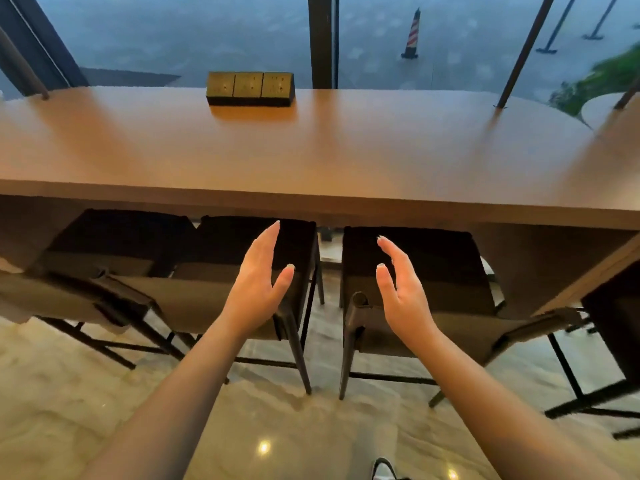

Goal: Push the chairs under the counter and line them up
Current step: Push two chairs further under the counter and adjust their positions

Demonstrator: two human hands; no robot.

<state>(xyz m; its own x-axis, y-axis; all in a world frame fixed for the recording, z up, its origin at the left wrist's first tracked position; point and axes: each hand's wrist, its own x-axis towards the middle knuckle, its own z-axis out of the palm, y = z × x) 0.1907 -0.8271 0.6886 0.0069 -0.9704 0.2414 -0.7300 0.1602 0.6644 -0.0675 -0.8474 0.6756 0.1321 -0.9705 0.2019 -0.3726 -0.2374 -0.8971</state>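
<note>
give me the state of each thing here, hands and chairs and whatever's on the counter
left hand: open, fingers straight, over the middle chair, holding nothing
right hand: open, holding nothing
left chair: seat partly under the counter
middle chair: seat partly under
right chair: seat partly under, gap to middle chair
socket block: on the counter, nothing plugged in

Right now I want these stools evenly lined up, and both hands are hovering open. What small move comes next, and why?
Probably set the right hand on the right chair and nudge it left. Its gap to the middle chair looks wider than the one between the middle chair and the left chair, which nearly touch. All three seats already sit under the counter. The left hand holds nothing.
</note>
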